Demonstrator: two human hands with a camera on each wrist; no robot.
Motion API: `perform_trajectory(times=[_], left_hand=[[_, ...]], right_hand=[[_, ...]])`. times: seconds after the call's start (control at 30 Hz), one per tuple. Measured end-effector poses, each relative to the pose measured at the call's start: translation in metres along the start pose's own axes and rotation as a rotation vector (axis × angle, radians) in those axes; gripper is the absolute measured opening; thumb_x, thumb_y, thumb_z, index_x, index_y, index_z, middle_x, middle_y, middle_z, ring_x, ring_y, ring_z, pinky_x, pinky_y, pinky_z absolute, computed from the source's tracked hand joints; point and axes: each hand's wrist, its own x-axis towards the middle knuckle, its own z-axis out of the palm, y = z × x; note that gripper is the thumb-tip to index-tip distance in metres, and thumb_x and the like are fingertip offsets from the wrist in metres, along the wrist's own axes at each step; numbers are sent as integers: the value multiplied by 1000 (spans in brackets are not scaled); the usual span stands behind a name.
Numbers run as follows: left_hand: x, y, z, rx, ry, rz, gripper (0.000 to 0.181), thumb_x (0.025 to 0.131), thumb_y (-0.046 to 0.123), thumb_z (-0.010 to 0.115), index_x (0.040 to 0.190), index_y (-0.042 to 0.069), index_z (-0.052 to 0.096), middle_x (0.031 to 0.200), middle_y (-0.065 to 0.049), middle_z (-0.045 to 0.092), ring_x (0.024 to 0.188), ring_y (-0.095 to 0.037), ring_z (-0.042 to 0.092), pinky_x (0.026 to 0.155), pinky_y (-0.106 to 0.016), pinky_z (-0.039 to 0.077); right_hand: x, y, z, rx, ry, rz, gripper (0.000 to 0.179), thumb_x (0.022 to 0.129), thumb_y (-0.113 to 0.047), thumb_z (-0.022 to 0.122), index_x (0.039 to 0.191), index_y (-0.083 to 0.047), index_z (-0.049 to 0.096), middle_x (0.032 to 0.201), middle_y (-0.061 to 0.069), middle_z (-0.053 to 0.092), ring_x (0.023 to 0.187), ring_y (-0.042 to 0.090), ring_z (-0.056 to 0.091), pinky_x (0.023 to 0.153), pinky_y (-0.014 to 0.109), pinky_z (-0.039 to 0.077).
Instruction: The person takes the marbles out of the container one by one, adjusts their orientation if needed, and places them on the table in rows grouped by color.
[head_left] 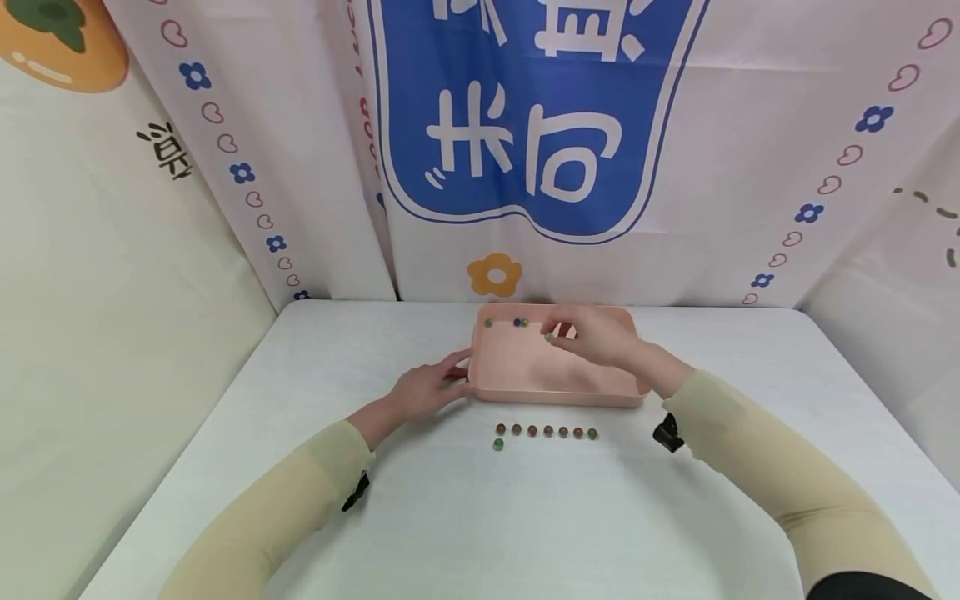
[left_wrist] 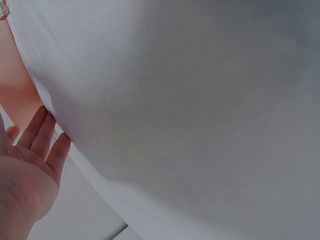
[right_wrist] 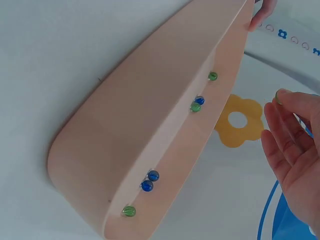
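- Over the pink tray (head_left: 517, 362), towards its far side, the right hand (head_left: 588, 333) has its grip narrowed to a pinch on a green marble (head_left: 550, 337).
- Against the tray's left wall rests the left hand (head_left: 427, 390), fingers extended and spread, its grip loose and merely touching the wall.
- On the worktop (head_left: 420, 517), nearer the person, runs a row of seven brown marbles (head_left: 548, 432), with a second green marble (head_left: 498, 444) just below the leftmost.
- Behind stand large white Chinese characters (head_left: 476, 137) on a blue sign (head_left: 405, 83), the upper ones cut off; red lettering (head_left: 367, 125) along a fold is too partial to read.
- Two blue marbles (right_wrist: 153, 175) and a striped green one (right_wrist: 129, 211) in the tray show only from the right wrist; the brown row shows whole only from the head.
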Motion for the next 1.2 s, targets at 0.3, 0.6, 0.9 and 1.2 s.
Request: perform_trajectory(times=[0.3, 0.6, 0.9, 1.2], left_hand=[[0, 0, 0, -3, -1, -6, 69, 97, 53, 52, 154, 24, 28, 134, -5, 59, 123, -30, 54, 100, -52, 39], [2, -1, 2, -14, -3, -10, 69, 96, 53, 52, 154, 25, 27, 134, -4, 59, 124, -29, 53, 102, -52, 36], [1, 0, 0, -19, -10, -13, 70, 96, 52, 53, 155, 25, 26, 134, -5, 58, 124, -29, 53, 103, -52, 36], [0, 2, -1, -28, -6, 0, 69, 97, 51, 53, 154, 23, 27, 134, -6, 59, 123, -30, 53, 102, -52, 37]], right_hand=[[-25, -11, 7, -41, 91, -128, 18, 86, -4, 74, 102, -11, 72, 96, -4, 67, 82, 11, 62, 69, 31, 53], [-44, -19, 15, 29, 118, -166, 18, 85, -5, 75, 102, -10, 70, 97, -5, 68, 82, 10, 62, 68, 35, 54], [-55, -28, 30, 147, 44, -95, 17, 86, -5, 74, 100, -11, 69, 92, -9, 66, 81, 11, 60, 69, 32, 52], [-56, -31, 54, 158, -95, -91, 14, 88, -10, 73, 101, -11, 69, 89, -12, 65, 77, 4, 60, 70, 32, 52]])
